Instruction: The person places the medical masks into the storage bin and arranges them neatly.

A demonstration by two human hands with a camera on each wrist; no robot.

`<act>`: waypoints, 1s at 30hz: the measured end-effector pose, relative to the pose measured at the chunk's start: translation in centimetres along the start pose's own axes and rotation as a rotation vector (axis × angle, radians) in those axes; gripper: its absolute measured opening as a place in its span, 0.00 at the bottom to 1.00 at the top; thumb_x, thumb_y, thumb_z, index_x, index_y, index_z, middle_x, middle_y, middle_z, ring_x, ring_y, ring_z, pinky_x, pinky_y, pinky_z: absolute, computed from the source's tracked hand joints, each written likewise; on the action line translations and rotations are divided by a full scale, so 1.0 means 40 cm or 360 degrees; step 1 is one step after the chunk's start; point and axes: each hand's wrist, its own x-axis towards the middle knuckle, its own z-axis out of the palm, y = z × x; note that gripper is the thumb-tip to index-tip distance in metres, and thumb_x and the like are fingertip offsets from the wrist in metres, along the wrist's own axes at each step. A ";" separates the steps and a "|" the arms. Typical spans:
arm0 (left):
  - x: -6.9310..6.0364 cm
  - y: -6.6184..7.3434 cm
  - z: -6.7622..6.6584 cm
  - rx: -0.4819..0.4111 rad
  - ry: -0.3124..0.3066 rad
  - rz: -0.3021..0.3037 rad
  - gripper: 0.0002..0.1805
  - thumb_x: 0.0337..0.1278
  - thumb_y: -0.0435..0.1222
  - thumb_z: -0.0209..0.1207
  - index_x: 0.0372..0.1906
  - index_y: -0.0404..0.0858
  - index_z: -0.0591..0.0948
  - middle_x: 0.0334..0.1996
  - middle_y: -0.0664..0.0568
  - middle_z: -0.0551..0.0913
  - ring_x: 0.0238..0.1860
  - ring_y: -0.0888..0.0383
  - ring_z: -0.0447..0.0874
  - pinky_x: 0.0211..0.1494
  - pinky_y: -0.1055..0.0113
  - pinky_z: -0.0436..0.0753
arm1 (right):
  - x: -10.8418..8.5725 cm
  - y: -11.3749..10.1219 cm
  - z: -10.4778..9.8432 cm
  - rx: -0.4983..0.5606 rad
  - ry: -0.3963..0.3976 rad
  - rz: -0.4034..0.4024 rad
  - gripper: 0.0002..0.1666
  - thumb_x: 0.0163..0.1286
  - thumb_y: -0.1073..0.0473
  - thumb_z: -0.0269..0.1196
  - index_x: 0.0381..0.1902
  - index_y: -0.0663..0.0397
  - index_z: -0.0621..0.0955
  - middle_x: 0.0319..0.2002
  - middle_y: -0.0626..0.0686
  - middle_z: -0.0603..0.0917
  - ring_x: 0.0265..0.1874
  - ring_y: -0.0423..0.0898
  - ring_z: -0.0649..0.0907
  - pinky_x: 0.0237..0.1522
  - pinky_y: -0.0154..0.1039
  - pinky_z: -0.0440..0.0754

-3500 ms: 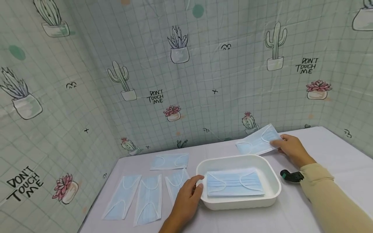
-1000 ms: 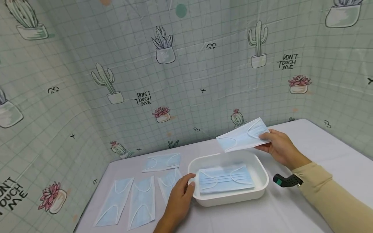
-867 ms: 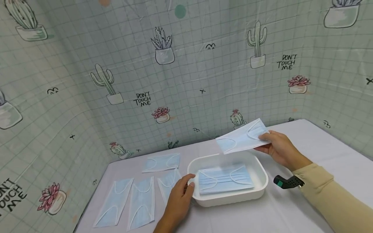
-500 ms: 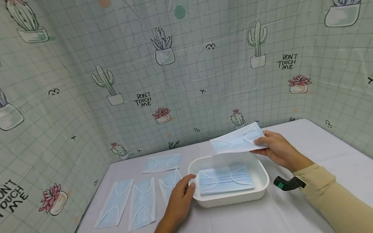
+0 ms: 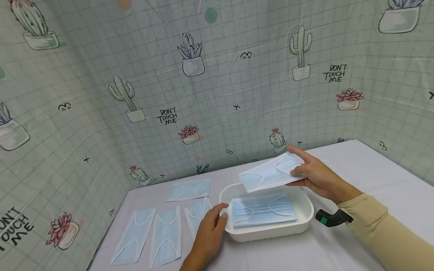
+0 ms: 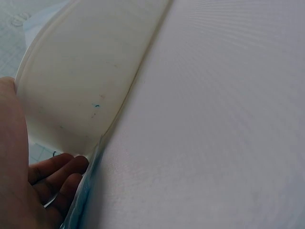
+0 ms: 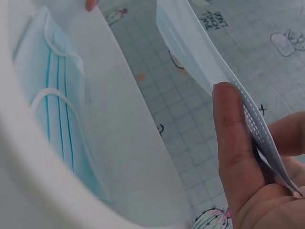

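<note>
Between your right thumb and fingers, head view: one end of the held mask, pinched, index finger raised clear of it. Your right hand is the nearer one. Mask's long axis runs from those fingertips leftward and slightly toward you, free end hanging above the far rim of the white tray. Tray's hollow sits left of the right fingers, lower, on your side. Inside, a pleated mask lies flat, long axis also left to right, only slightly skewed from the held one. Relation that counts: held mask is higher than the pleated mask and a bit farther from you. Your left hand has thumb and index bent at the tray's left rim, small gap between tips, apparently gripping it. Loose masks lie left of those fingers, one partly behind the hand.

Left wrist view: lower fingers half curled beside the tray's outer wall, blue edge just by the tips, probably a loose mask. How firm the hold is, can't tell.

Right wrist view: held mask nearly edge-on, one digit in front, another behind, free end pointing away from your fingertips. Tray and pleated mask sit apart from those fingers, not touching.
</note>
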 end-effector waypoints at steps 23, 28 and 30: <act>0.012 -0.002 0.000 0.0006 0.0008 0.0016 0.19 0.77 0.47 0.47 0.64 0.49 0.77 0.46 0.56 0.78 0.43 0.60 0.75 0.48 0.56 0.76 | -0.002 -0.005 0.048 -0.0015 -0.0124 0.0028 0.29 0.76 0.64 0.53 0.69 0.75 0.65 0.63 0.69 0.70 0.50 0.53 0.84 0.51 0.49 0.82; 0.008 -0.003 -0.001 0.0016 0.0004 0.0001 0.18 0.77 0.46 0.48 0.64 0.50 0.77 0.43 0.56 0.77 0.42 0.59 0.74 0.46 0.58 0.76 | -0.008 -0.005 0.061 -0.0021 -0.0163 0.0036 0.28 0.76 0.64 0.52 0.68 0.76 0.66 0.63 0.68 0.72 0.51 0.54 0.84 0.51 0.49 0.82; 0.007 -0.001 0.000 0.0001 -0.0013 -0.0008 0.18 0.77 0.46 0.48 0.64 0.50 0.77 0.45 0.56 0.77 0.42 0.59 0.74 0.46 0.57 0.76 | -0.012 -0.006 0.063 -0.0035 -0.0166 0.0042 0.28 0.76 0.64 0.52 0.68 0.76 0.66 0.63 0.68 0.72 0.51 0.54 0.84 0.52 0.49 0.82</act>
